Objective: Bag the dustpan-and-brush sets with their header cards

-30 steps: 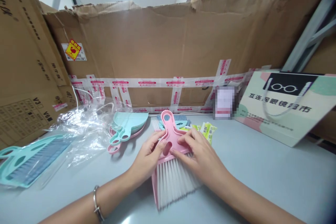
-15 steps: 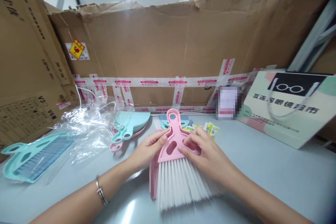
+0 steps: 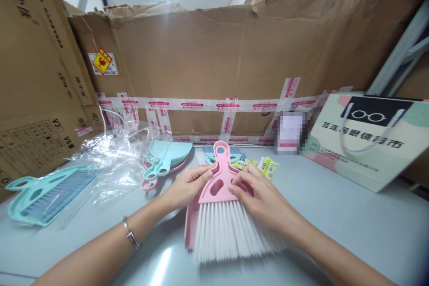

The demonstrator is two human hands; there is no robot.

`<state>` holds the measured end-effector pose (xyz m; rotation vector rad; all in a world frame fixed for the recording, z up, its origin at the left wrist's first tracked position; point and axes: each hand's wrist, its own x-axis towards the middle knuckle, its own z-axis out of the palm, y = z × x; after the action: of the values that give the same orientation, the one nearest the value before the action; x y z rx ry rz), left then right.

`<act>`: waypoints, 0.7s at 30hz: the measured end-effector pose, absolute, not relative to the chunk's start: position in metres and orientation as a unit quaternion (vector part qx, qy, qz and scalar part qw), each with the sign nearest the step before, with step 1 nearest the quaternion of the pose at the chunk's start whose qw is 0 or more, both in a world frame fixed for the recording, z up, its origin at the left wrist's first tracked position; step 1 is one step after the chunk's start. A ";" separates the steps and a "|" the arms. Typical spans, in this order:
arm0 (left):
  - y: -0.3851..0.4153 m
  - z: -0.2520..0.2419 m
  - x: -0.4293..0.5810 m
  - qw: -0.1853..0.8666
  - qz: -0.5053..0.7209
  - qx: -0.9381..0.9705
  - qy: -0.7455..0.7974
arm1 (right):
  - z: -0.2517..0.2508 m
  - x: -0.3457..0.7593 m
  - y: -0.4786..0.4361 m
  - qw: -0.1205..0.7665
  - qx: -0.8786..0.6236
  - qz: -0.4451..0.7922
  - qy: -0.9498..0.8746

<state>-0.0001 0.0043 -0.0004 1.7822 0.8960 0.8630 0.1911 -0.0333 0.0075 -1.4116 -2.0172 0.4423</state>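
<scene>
A pink hand brush (image 3: 219,192) with white bristles lies over a pink dustpan (image 3: 191,221), whose left side shows beneath it. Their handles line up, pointing away from me. My left hand (image 3: 192,183) grips the left edge of the set near the handle, thumb on top. On the right, my right hand (image 3: 258,190) pinches the brush head, its fingertips at the right-hand slot. The bristles fan out toward me and partly pass behind my right wrist.
Stacked turquoise and pink dustpans (image 3: 169,156) lie left of centre, beside clear plastic bags (image 3: 117,161). A bagged turquoise dustpan with brush (image 3: 50,194) is far left. Behind are blue brushes (image 3: 223,152), yellow-green packets (image 3: 266,167), a large carton (image 3: 201,53) and a paper bag (image 3: 365,143).
The brush and dustpan have shifted slightly to the left and a little away from me, with both hands still on them. The camera view has moved slightly.
</scene>
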 end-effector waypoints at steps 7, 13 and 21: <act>-0.003 0.005 0.007 0.411 0.376 0.727 0.401 | 0.001 0.189 -0.034 0.309 -0.526 0.127 -0.782; 0.001 0.004 0.001 0.422 0.336 0.748 0.387 | 0.002 0.190 -0.034 0.303 -0.523 0.130 -0.786; 0.005 0.004 -0.003 0.436 0.295 0.763 0.374 | 0.000 0.192 -0.032 0.296 -0.531 0.167 -0.777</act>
<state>-0.0026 0.0047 0.0041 1.8986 0.9312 0.7352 0.1924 -0.0320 -0.0004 -1.4124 -2.0659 0.4435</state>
